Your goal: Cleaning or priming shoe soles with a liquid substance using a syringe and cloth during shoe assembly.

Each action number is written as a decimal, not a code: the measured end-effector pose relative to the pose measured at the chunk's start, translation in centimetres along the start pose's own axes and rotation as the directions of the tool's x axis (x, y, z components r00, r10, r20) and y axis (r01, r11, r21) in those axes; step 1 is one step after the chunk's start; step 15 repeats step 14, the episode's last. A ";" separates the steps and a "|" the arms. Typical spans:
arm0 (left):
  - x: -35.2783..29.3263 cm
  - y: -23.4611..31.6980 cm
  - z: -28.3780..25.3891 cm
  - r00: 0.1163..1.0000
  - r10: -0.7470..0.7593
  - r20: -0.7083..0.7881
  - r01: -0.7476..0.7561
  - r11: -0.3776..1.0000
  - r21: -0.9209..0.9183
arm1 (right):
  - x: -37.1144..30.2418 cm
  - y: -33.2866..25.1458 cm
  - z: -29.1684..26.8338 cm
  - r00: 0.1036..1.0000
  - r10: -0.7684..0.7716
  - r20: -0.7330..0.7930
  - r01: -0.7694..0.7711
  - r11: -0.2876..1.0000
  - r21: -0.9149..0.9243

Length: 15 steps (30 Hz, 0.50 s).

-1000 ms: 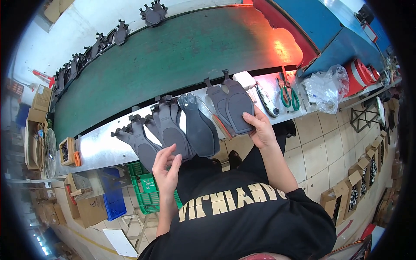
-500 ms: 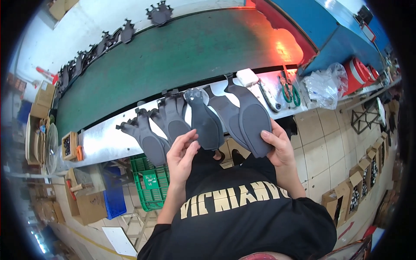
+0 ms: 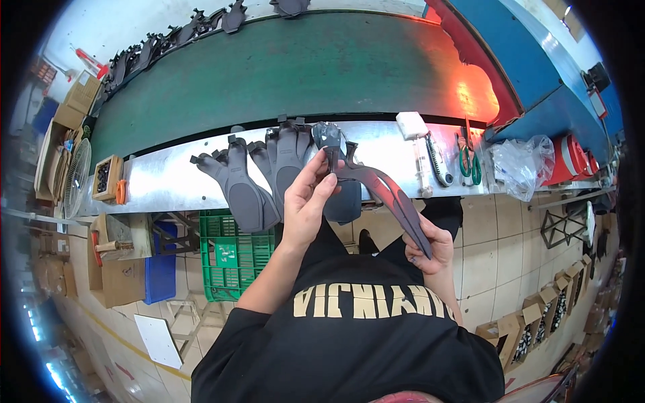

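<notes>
Stretched between my hands are dark grey padded pieces [image 3: 388, 191], seen nearly edge-on, each with a wide rounded end and a narrow strap-like end. My left hand [image 3: 306, 208] pinches the narrow end above the metal bench edge. The wide end, lower right, is in the closed fingers of my right hand [image 3: 433, 247]. Partly hidden behind my left hand lies a darker rounded piece [image 3: 344, 203], with a shiny, clear-looking object [image 3: 328, 134] at its top. More padded pieces [image 3: 247, 195] overlap in a pile to the left, next to another group [image 3: 290, 154].
Behind the metal bench [image 3: 168, 188] runs a green conveyor belt [image 3: 269, 74], glowing red at the right end. Green-handled scissors [image 3: 470, 164], a white block [image 3: 411, 125], a coiled cord [image 3: 440, 161] and a plastic bag [image 3: 521, 164] lie right. A green crate [image 3: 228, 255] stands below.
The padded pieces have swung from face-up to nearly edge-on. My left hand has moved up and right and now grips their narrow end. My right hand keeps hold of the wide end, slightly lower.
</notes>
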State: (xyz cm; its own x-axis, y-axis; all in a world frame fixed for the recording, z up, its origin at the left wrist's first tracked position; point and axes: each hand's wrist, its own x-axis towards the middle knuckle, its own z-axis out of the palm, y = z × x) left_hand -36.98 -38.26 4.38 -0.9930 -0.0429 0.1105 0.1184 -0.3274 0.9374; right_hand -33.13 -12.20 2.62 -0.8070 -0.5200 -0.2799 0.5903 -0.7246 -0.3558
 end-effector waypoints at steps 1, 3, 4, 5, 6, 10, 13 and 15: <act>0.1 0.0 0.2 1.000 -0.006 -0.012 0.006 1.000 -0.020 | 0.1 0.1 -0.6 1.000 0.011 -0.015 -0.010 0.999 0.051; 0.1 -0.1 0.1 1.000 -0.022 -0.009 0.022 0.999 -0.026 | 0.5 0.2 -1.9 1.000 0.023 0.005 -0.023 0.996 0.088; 0.1 -0.1 0.1 0.999 -0.037 -0.005 0.037 0.999 -0.032 | 0.6 0.2 -2.4 0.999 0.032 0.026 -0.035 0.992 0.124; 0.2 -0.1 0.3 0.999 -0.039 -0.002 0.039 0.999 -0.030 | 0.6 0.1 -2.5 0.999 0.030 0.026 -0.033 0.991 0.126; 0.2 0.0 0.5 0.999 -0.038 -0.003 0.037 0.999 -0.028 | 0.7 0.2 -2.6 1.000 0.028 0.010 -0.029 0.992 0.121; 0.3 0.0 0.9 0.999 -0.054 -0.005 0.054 0.998 -0.026 | 0.9 0.2 -2.8 1.000 0.010 0.006 -0.011 0.986 0.165; 0.4 -0.7 0.5 1.000 -0.028 -0.013 0.028 0.999 0.019 | 1.2 0.0 -3.1 0.997 -0.012 0.071 0.001 0.989 0.149; 0.4 -0.8 0.5 0.999 -0.038 0.000 0.038 0.999 -0.007 | 1.1 0.1 -3.2 0.998 -0.014 0.069 0.003 0.988 0.153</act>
